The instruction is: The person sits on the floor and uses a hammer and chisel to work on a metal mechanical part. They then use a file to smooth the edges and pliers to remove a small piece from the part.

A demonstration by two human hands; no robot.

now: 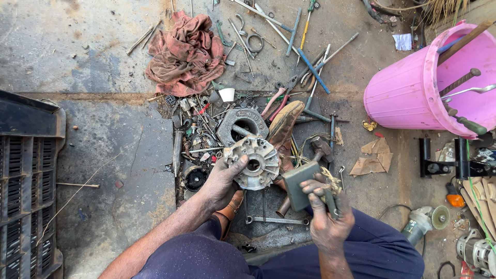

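My left hand grips a round, finned grey metal housing by its left rim and holds it above the floor. My right hand is closed on a grey-green rectangular block with a tuft of frayed wires beside it. Just behind the housing lies a second grey metal casting with a round hole. A worn brown shoe lies to its right.
Scattered spanners, screwdrivers and pliers cover the concrete floor behind. A reddish rag lies at the back left, a pink bucket with tools at the right, a black crate at the left, an angle grinder near my right knee.
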